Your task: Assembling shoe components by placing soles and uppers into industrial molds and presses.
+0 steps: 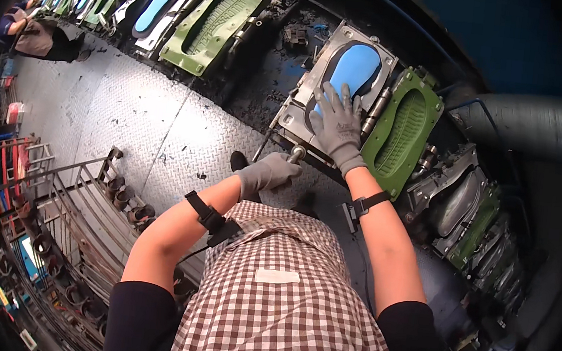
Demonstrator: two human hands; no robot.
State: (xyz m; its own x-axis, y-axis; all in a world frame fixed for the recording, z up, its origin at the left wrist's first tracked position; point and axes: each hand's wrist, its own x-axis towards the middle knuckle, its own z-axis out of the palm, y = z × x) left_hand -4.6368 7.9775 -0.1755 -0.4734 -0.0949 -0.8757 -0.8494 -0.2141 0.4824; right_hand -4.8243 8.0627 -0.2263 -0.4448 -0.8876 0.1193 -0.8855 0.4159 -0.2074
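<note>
My right hand [341, 125], in a grey glove, lies with its fingers spread on the lower part of a blue sole-shaped piece [357, 65]. That piece rests in the dark sole-shaped form of a metal mould plate [317, 74]. Below the plate's near edge, my gloved left hand [273, 173] is closed round a short metal handle [296, 154] with a round end; the glove hides part of it. Hinged at the plate's right side is a green mould half [405, 130] with a ridged sole-shaped hollow.
A row of similar moulds runs to the upper left, including a green mould half [220, 22] and a blue sole [164, 0]. More moulds [463, 201] stand at right, below a thick wrapped duct [529, 126]. A metal rack [80, 199] stands lower left. Another person [38, 37] works far left.
</note>
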